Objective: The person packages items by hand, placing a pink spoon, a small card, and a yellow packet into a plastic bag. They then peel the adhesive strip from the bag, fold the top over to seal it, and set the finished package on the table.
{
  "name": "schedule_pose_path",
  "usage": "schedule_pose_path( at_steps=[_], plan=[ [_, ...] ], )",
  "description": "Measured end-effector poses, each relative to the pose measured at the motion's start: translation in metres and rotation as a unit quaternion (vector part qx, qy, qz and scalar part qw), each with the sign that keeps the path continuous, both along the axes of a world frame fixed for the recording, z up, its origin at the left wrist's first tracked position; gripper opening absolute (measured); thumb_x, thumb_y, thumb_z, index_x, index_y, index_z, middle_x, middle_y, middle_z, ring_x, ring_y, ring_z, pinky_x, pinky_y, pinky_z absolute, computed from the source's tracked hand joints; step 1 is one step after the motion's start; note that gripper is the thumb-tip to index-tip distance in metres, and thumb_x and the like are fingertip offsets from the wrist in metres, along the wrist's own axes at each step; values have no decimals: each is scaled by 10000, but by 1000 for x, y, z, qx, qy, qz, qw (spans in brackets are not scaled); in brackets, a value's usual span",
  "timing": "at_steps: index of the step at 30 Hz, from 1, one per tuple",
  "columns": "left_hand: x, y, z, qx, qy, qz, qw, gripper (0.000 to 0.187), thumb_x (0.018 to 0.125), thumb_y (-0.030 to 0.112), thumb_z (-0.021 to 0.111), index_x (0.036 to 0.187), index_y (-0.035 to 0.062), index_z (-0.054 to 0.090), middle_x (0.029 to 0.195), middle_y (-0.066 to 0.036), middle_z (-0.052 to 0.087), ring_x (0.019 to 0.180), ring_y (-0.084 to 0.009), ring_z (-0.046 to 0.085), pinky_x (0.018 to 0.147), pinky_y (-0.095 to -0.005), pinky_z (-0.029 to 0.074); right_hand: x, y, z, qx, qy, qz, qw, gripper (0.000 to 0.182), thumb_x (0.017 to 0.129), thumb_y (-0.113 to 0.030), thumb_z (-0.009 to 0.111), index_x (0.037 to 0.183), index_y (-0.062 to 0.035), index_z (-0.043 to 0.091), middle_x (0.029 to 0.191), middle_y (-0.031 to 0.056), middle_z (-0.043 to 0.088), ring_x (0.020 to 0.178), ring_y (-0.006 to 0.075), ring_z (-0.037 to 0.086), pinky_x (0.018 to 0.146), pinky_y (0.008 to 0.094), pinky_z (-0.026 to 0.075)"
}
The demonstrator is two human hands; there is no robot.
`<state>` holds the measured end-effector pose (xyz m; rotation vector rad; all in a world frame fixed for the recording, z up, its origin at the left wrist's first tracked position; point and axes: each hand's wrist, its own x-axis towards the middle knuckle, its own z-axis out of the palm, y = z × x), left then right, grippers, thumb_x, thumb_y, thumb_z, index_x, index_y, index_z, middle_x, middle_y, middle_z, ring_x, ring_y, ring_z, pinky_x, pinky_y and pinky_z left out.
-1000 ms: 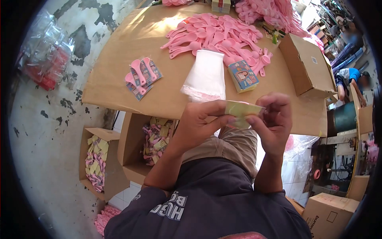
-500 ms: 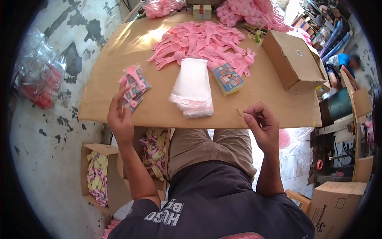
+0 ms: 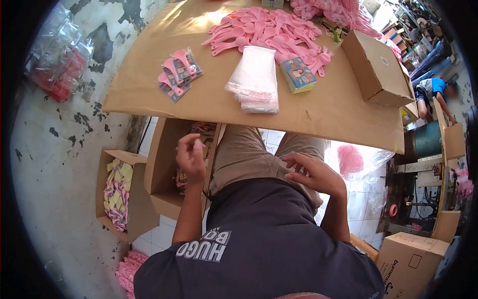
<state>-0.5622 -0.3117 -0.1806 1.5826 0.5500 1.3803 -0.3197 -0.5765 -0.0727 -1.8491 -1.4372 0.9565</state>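
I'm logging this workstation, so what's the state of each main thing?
Left hand: seemingly empty
Right hand: seemingly empty
Pink spoons: loose, heaped
Spoon packets: overlapping
Plastic bags: stacked flat
Cards: stacked
Outer box: open, with contents
Under-table box: open, with contents
Table carton: closure unclear

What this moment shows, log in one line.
left hand: half-curled, near open brown cardboard box; right hand: open, near khaki trousers; brown table: pink plastic spoons, whitish plastic sleeves, blue-yellow card stack

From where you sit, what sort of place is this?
Probably a small packing workshop: loose pink plastic spoons heaped on a table near a stack of plastic sleeves, and an open cardboard box below holding yellow-and-pink packs.
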Motion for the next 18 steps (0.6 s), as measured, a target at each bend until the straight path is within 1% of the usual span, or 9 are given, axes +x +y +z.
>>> schedule_pose_path(
  at_steps=[2,3,4,5,7,9,13,15,18],
  plan=[
    [3,5,-16,-75,256,-35,963,297,954,128,667,1215,-2,614,1028,-91,658,862,-128,606,752,-278,490,-5,-6,-7,-33,-42,-17,998,474,984,-346,672,1347,-58,573,1154,166,665,1030,296,662,876,405,524],
    [5,6,-31,-58,311,-39,948,371,944,219,715,1261,48,625,1088,-92,690,937,-188,653,796,-331,518,-6,-11,-14,-31,-44,-26,998,474,984,-346,672,1347,-58,573,1154,166,665,1030,296,662,876,405,524],
    [6,10,-56,-53,311,-47,948,371,944,219,715,1261,48,625,1088,-92,690,937,-188,653,796,-331,518,-7,-16,-22,-21,-55,-47,997,485,982,-353,668,1347,-48,570,1181,184,660,1073,318,658,920,418,516],
    [5,17,-85,-8,335,-25,942,378,952,238,695,1276,56,627,1106,-124,703,981,-251,671,834,-369,525,-9,-22,-29,-13,-66,-68,995,497,980,-360,664,1346,-38,567,1209,202,655,1115,340,653,965,431,509],
    [6,19,-96,43,354,-9,934,386,960,257,675,1291,64,628,1124,-155,715,1025,-313,688,871,-406,532,-11,-33,-37,-23,-66,-90,994,509,973,-365,671,1348,-38,567,1240,202,648,1146,347,644,989,433,499],
    [11,23,-101,-66,406,-54,910,415,974,292,630,1308,45,622,1119,-225,714,1094,-404,681,939,-457,521,-7,-38,-45,-30,-70,-108,991,520,965,-370,679,1349,-37,566,1272,201,641,1177,353,634,1013,436,490],
    [32,38,-116,-13,440,-39,897,399,972,247,584,1297,17,614,1080,-257,709,1039,-435,682,922,-484,525,2,-46,-71,-75,-82,-122,986,535,955,-389,685,1350,-48,569,1318,194,630,1220,369,611,1046,440,469],
    [43,42,-105,23,558,-17,830,392,948,217,589,1273,1,621,1093,-267,704,1014,-465,666,901,-533,515,10,-51,-92,-77,-143,-136,977,527,954,-392,682,1351,-62,575,1318,195,634,1241,387,594,1066,449,455],
    [53,55,-119,14,620,1,785,389,926,204,610,1257,0,630,1140,-289,680,1036,-483,640,894,-570,499,22,-44,-34,-75,-28,-94,992,517,968,-383,674,1368,-72,572,1297,190,644,1221,362,616,1048,440,474]
  ],
)
